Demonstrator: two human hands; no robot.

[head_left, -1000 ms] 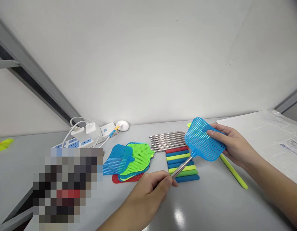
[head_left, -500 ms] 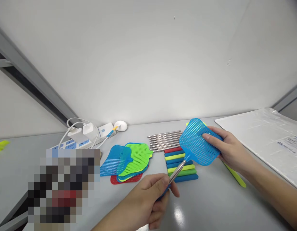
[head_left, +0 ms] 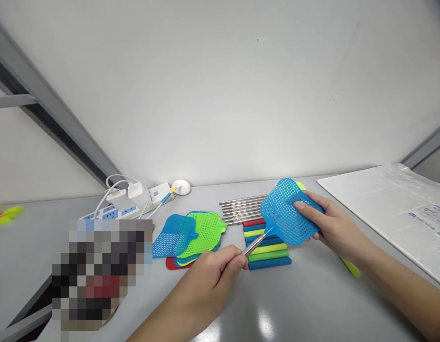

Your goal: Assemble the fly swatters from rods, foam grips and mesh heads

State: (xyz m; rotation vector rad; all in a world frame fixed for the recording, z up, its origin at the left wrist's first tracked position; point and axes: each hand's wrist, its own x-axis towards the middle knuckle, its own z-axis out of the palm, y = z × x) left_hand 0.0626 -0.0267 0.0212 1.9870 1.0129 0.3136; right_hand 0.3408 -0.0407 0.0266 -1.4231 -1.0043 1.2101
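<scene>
A blue fly swatter (head_left: pixel 282 211) with a perforated head and a metal rod spans my two hands. My left hand (head_left: pixel 223 268) is closed round the lower rod and covers its handle end. My right hand (head_left: pixel 321 216) pinches the right edge of the swatter's head, thumb on top. Beneath the head lie several coloured handle sleeves (head_left: pixel 267 256) in a row, red, blue, yellow and green. Behind them is a row of metal rods (head_left: pixel 243 208). Loose swatter heads (head_left: pixel 201 232), green, blue and red, are piled left of the sleeves. A yellow-green swatter (head_left: pixel 351 267) is partly hidden under my right hand.
At the back left stands a white power strip (head_left: pixel 109 212) with plugs and cables, near a round white device (head_left: pixel 181 186). A white wrapped board (head_left: pixel 379 199) covers the right side of the table. A pixelated patch hides the left foreground. The wall closes off the back.
Both hands and the blue swatter have shifted a little to the left. Half a second ago my left fingers were looser, showing a blue handle; now they wrap round it.
</scene>
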